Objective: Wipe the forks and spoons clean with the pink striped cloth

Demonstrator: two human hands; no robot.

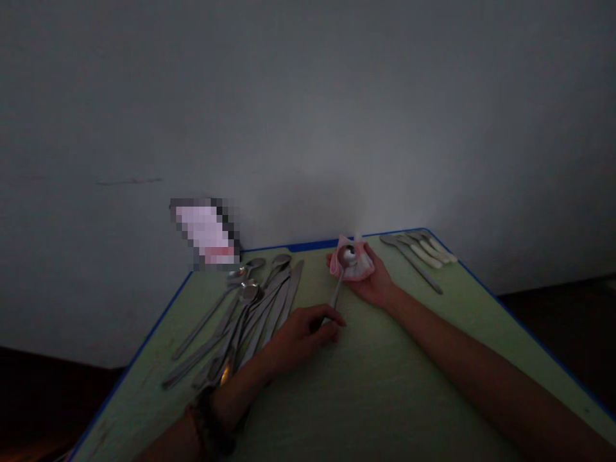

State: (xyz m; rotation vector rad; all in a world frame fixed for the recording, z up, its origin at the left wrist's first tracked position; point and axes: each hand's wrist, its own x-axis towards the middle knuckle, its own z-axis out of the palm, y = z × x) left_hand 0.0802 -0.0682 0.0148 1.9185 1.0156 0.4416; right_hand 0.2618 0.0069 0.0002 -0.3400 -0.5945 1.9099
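My left hand is closed on the handle end of a metal spoon that points away from me. The spoon's bowl rests in a pink cloth, which my right hand cups palm up with its fingers round the cloth. Both hands lie low over a green table with a blue edge.
A pile of several metal spoons and knives lies left of my left hand. Several pieces of cutlery with pale handles lie at the far right corner. A blurred pink and white packet stands at the far left corner. A grey wall is behind.
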